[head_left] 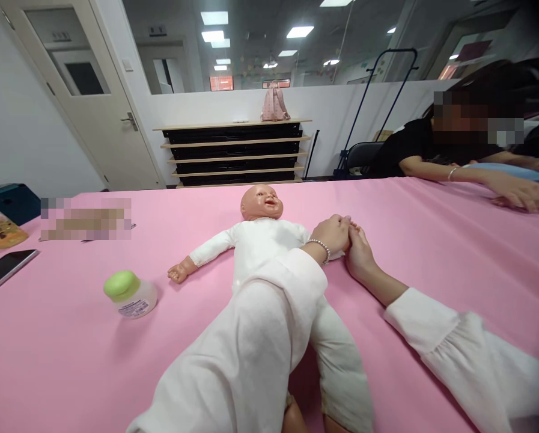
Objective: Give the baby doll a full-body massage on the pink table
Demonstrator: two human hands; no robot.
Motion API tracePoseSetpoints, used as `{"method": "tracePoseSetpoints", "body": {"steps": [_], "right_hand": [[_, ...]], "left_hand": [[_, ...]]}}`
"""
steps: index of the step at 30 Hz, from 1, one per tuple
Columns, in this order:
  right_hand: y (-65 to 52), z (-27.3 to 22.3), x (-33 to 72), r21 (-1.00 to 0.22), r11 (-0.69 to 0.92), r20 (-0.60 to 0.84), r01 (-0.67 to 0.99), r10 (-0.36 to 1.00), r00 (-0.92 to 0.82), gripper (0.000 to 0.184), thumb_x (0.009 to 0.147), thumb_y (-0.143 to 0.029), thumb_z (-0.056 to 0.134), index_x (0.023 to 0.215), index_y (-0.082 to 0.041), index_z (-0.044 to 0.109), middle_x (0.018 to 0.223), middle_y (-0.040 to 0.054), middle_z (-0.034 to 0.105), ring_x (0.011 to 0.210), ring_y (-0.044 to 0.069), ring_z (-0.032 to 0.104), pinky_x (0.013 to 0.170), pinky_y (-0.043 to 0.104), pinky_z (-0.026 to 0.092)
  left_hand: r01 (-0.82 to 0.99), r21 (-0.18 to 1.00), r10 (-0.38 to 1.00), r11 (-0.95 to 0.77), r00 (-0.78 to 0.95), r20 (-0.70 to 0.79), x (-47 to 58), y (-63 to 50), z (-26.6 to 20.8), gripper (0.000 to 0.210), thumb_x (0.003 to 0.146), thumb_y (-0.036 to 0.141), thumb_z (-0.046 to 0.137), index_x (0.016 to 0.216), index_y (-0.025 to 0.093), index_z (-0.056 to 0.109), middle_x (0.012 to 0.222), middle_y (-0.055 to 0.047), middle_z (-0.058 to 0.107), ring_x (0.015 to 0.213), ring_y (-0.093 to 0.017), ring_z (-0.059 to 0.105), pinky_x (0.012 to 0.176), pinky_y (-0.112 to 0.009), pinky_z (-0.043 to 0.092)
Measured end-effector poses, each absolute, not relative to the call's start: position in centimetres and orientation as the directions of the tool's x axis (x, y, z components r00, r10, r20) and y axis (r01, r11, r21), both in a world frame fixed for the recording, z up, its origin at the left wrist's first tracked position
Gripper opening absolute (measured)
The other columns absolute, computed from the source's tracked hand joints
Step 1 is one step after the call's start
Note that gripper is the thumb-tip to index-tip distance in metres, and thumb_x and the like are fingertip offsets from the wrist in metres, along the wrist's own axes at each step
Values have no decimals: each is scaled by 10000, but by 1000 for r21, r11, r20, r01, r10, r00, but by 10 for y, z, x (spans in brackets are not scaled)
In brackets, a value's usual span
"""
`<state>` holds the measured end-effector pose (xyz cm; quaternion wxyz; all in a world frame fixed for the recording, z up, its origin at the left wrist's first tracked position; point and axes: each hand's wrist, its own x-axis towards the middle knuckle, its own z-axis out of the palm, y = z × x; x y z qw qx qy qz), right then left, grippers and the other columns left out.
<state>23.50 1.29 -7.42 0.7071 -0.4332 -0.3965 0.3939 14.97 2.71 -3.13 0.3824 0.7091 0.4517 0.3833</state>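
Observation:
A baby doll (264, 243) in white cloth lies on its back, head at the far end. My left hand (333, 234), with a beaded bracelet at the wrist, reaches across the doll's body to the end of its arm on the right. My right hand (360, 251) meets it there from the right side. Both are closed around the doll's hand, which is nearly all hidden between them. The doll's other arm (213, 248) stretches out to the left, its small hand bare. My left sleeve covers part of the doll's trunk and legs.
A jar with a green lid (131, 294) stands left of the doll on the pink tablecloth (197, 337). A phone (3, 273) and a yellow packet (1, 225) lie at the left edge. Another person's hand (519, 189) rests at the far right.

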Motion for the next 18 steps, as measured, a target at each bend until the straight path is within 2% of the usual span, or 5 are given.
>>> {"method": "tracePoseSetpoints", "body": {"steps": [3, 6, 10, 14, 18], "right_hand": [[15, -74, 235, -930, 315, 215, -192, 885, 412, 408, 655, -534, 596, 863, -215, 449, 880, -32, 547, 863, 108, 564, 863, 277, 436], [20, -73, 241, -925, 339, 207, -170, 828, 522, 305, 738, -449, 527, 878, -215, 390, 928, -18, 522, 887, 96, 561, 878, 278, 427], [26, -74, 261, -964, 266, 208, 20, 704, 679, 177, 782, -309, 456, 877, -213, 341, 890, -6, 508, 851, 101, 554, 854, 298, 437], [26, -75, 277, -984, 108, 175, 140, 707, 685, 340, 695, -173, 482, 994, -206, 324, 849, -6, 535, 816, 128, 564, 807, 316, 457], [19, -72, 276, -974, 81, 197, 211, 761, 619, 464, 625, -119, 476, 1063, -192, 343, 974, 37, 529, 880, 146, 563, 818, 304, 458]], "left_hand": [[379, 848, 913, -371, 316, 258, 147, 19, -26, 313, 881, 364, 360, 1060, 170, 528, 1100, -101, 555, 955, -178, 548, 864, -297, 388], [458, 769, 894, -446, 261, 363, 143, 13, -23, 410, 852, 313, 409, 1230, 156, 409, 1246, -148, 418, 904, -185, 572, 866, -336, 407], [483, 721, 866, -497, 228, 444, 127, 0, -14, 409, 818, 199, 437, 1221, 127, 429, 1221, -144, 425, 868, -161, 572, 896, -321, 406], [470, 713, 849, -520, 192, 493, 81, -30, -1, 342, 806, 164, 426, 1137, 127, 502, 1135, -110, 491, 892, -151, 559, 888, -288, 414], [696, 534, 801, -480, 99, 590, 4, -69, -11, 322, 765, 124, 423, 1062, 169, 540, 1086, -73, 533, 1012, -197, 505, 927, -343, 379]]}}
